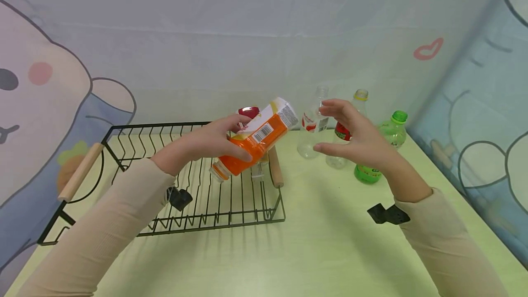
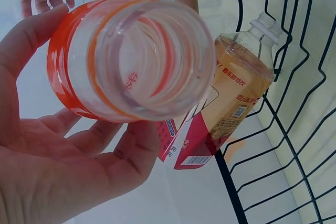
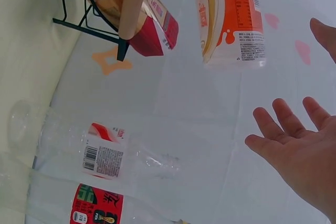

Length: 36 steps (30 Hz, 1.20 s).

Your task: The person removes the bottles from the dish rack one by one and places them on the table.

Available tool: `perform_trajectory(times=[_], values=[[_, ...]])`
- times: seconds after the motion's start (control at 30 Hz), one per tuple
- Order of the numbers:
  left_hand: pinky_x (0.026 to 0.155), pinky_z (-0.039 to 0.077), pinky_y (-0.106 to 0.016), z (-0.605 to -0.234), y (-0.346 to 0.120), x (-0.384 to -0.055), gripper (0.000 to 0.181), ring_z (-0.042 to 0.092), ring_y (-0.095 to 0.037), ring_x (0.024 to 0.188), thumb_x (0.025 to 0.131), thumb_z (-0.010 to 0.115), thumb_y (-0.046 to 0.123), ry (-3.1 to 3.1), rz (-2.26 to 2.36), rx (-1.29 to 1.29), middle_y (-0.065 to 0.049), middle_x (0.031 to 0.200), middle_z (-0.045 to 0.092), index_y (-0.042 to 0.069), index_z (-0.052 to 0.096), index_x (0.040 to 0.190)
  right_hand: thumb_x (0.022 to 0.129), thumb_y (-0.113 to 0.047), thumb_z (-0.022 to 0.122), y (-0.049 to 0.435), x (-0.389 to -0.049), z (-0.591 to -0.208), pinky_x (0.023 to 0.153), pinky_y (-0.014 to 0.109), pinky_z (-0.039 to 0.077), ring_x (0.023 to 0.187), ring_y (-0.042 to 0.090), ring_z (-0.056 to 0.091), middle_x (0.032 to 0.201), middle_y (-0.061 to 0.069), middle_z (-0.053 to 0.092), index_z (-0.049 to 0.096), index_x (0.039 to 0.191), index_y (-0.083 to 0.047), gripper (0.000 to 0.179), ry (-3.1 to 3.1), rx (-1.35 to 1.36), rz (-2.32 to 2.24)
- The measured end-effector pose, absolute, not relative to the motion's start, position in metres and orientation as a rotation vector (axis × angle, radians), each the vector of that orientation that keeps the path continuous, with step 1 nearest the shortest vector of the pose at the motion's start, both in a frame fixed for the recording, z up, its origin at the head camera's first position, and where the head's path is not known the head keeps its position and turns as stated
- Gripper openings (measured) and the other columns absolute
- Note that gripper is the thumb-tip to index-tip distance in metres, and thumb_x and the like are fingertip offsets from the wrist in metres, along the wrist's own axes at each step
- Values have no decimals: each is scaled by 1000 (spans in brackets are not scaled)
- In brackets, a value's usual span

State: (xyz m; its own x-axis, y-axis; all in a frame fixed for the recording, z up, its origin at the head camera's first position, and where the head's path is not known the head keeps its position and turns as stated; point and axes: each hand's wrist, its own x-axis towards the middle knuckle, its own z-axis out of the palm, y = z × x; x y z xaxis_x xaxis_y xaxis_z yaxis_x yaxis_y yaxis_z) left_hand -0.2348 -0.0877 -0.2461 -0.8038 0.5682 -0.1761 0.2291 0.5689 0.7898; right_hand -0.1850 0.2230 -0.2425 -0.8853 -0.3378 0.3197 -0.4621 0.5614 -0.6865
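Observation:
My left hand point(image 1: 210, 143) grips an orange-and-white labelled plastic bottle point(image 1: 256, 137) above the right part of a black wire rack point(image 1: 212, 221). The bottle is tilted with its uncapped mouth down and to the left; the left wrist view looks straight into its neck point(image 2: 157, 61). Behind it, a bottle with a red and tan label point(image 2: 231, 93) leans in the rack, its neck down, partly hidden in the head view. My right hand point(image 1: 354, 134) holds nothing, fingers spread apart from the thumb, in front of the standing bottles.
On the table's right stand a clear bottle with a red-and-white label point(image 1: 308, 134), a clear bottle with a red label point(image 1: 341, 131) and a green bottle point(image 1: 369, 173). Wooden handles point(image 1: 275, 168) flank the rack. A printed cloth point(image 1: 247, 58) hangs behind.

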Motion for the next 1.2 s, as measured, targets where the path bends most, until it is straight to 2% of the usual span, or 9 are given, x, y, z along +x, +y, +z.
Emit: perform_trajectory(times=[0.23, 0.53, 0.87, 1.2], values=[[80, 55, -35, -244, -84, -233, 70, 55, -30, 108, 82, 70, 17, 2358, 1096, 656, -12, 131, 42, 20, 36, 143, 81, -14, 78, 217, -185, -239, 115, 47, 25, 140, 27, 34, 144, 9, 43, 35, 144, -11, 77, -2632, 721, 1225], [81, 54, -35, -243, -80, -232, 79, 52, -28, 112, 78, 72, 21, 2346, 1022, 652, -8, 135, 41, 24, 32, 147, 79, -18, 80, 207, -186, -236, 112, 52, 29, 138, 27, 35, 143, 5, 45, 37, 143, -16, 77, -2663, 738, 1170], [81, 55, -35, -241, -74, -230, 69, 53, -28, 110, 80, 72, 20, 2301, 1030, 723, -9, 132, 46, 24, 39, 141, 78, -14, 80, 194, -187, -236, 112, 52, 29, 138, 28, 35, 144, 7, 44, 38, 142, -11, 78, -2665, 814, 1187], [78, 55, -35, -244, -70, -231, 62, 59, -27, 101, 79, 72, 22, 2296, 993, 798, -10, 122, 52, 21, 44, 135, 79, -21, 80, 188, -186, -240, 106, 54, 36, 134, 22, 36, 144, 1, 43, 38, 143, -15, 77, -2724, 842, 1130]])
